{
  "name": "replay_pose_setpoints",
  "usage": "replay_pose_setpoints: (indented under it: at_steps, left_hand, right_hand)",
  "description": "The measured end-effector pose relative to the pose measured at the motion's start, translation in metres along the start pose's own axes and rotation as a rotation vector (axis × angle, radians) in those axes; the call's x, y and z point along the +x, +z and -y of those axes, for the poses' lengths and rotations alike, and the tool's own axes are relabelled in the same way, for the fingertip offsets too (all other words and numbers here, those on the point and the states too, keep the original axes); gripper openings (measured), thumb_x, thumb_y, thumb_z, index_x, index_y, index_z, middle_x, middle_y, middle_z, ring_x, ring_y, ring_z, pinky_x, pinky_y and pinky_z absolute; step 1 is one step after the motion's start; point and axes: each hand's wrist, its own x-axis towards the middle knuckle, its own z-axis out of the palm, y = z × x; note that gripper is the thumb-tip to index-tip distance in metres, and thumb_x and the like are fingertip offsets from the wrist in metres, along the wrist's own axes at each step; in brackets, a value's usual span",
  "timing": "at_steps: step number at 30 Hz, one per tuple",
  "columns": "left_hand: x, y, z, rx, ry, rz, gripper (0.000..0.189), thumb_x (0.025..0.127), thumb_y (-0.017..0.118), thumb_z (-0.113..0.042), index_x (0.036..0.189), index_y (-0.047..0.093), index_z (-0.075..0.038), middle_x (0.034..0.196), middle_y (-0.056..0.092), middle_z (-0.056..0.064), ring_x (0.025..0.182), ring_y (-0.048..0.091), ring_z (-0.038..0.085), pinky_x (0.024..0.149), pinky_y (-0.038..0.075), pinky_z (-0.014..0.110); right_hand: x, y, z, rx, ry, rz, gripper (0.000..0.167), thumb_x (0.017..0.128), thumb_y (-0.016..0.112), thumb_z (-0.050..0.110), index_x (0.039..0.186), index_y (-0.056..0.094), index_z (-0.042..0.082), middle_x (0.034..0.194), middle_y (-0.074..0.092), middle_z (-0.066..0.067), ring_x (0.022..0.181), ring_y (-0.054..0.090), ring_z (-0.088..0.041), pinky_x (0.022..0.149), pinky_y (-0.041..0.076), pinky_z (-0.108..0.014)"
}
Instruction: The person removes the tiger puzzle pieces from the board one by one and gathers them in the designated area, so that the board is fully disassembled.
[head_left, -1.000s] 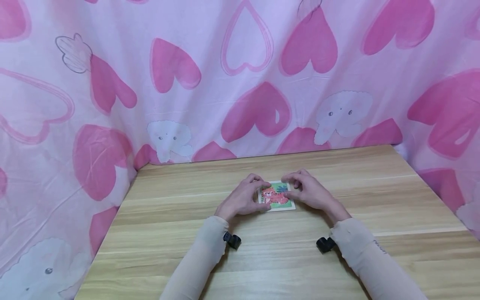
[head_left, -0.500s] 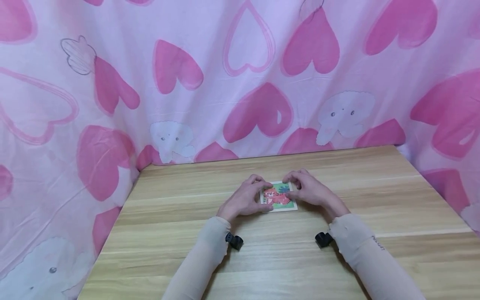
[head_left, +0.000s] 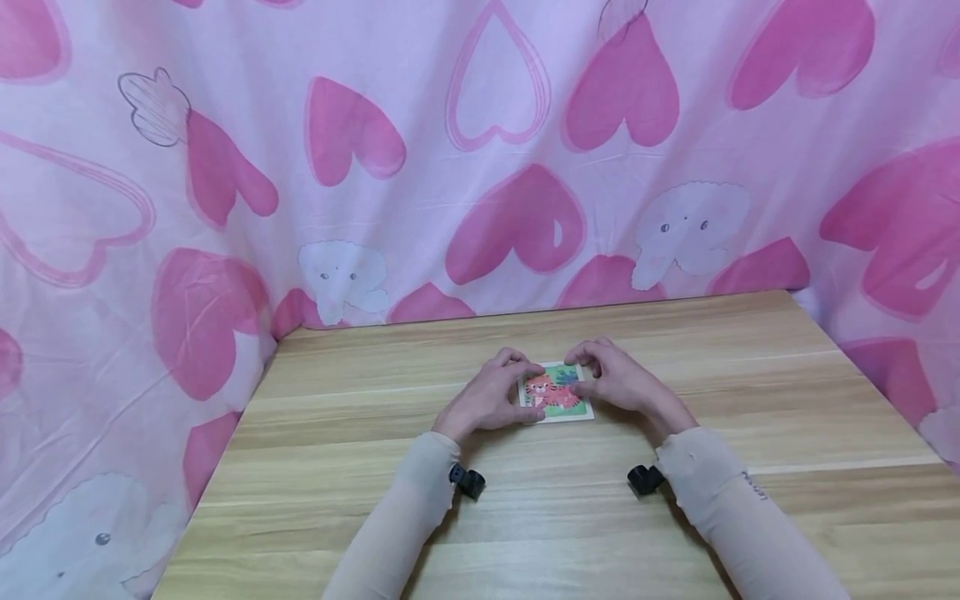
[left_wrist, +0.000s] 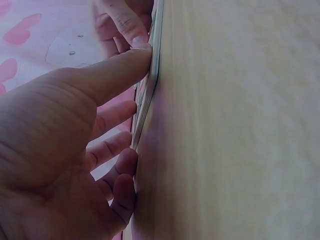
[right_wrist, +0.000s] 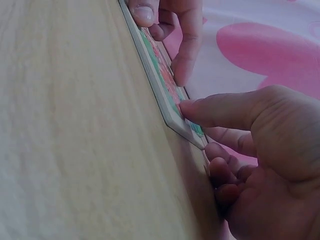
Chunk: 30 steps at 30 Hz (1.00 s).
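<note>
A small square board with a white border and a picture of a red tiger on green [head_left: 555, 398] lies flat on the table between both hands. My left hand [head_left: 487, 395] holds its left side, thumb at the near edge and index finger toward the far edge. My right hand [head_left: 624, 382] holds the right side, its thumb pressing on the picture and its index finger at the far corner. In the left wrist view the board [left_wrist: 155, 65] shows as a thin slab beneath the thumb. In the right wrist view the right thumb [right_wrist: 215, 110] touches the printed face.
The wooden table [head_left: 555, 533] spreads around the board. A pink curtain with hearts [head_left: 517, 217] hangs behind the table and along its sides. Small black cameras [head_left: 468, 482] are strapped at both wrists over beige sleeves [head_left: 397, 529].
Both hands keep their places on the tiger board, which lies still on the table. Only the head view has shifted slightly.
</note>
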Motion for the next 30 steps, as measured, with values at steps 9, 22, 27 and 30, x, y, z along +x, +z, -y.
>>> replay_pose_setpoints:
  at_steps: [9, 22, 27, 30]
  left_hand:
    - [0.0005, -0.0015, 0.0005, -0.006, -0.001, -0.001, 0.071, 0.095, 0.092, -0.040, 0.158, 0.063, -0.024, 0.158, 0.048, 0.002, 0.143, 0.050, 0.025, 0.125, 0.047, 0.048]
    - [-0.0014, -0.0011, -0.0010, -0.035, -0.020, 0.001, 0.071, 0.094, 0.092, -0.039, 0.158, 0.064, -0.025, 0.157, 0.048, 0.001, 0.141, 0.049, 0.025, 0.125, 0.047, 0.049]
    - [-0.0011, 0.0001, 0.0000, -0.040, -0.017, -0.005, 0.071, 0.093, 0.093, -0.039, 0.157, 0.065, -0.026, 0.156, 0.049, 0.001, 0.141, 0.050, 0.024, 0.125, 0.047, 0.047]
    - [-0.0008, 0.0008, 0.0005, -0.038, -0.015, -0.006, 0.071, 0.093, 0.093, -0.039, 0.157, 0.065, -0.026, 0.156, 0.050, 0.001, 0.141, 0.050, 0.024, 0.125, 0.047, 0.047]
  right_hand:
    - [0.0017, 0.0021, 0.0018, 0.009, 0.026, -0.038, 0.040, 0.094, 0.088, 0.007, 0.131, 0.072, 0.007, 0.121, 0.063, -0.013, 0.105, 0.054, -0.029, 0.087, 0.047, -0.039]
    - [0.0022, 0.0026, -0.0025, 0.102, 0.101, -0.042, 0.040, 0.093, 0.090, 0.006, 0.130, 0.075, 0.010, 0.113, 0.070, -0.009, 0.100, 0.058, -0.026, 0.081, 0.053, -0.032]
    - [0.0012, 0.0004, -0.0043, 0.128, 0.110, -0.040, 0.036, 0.097, 0.086, 0.006, 0.132, 0.077, 0.010, 0.115, 0.072, -0.010, 0.101, 0.059, -0.027, 0.083, 0.054, -0.032]
    - [-0.0005, -0.0011, -0.0042, 0.134, 0.108, -0.042, 0.035, 0.098, 0.083, 0.003, 0.132, 0.078, 0.010, 0.117, 0.073, -0.010, 0.102, 0.061, -0.028, 0.084, 0.055, -0.033]
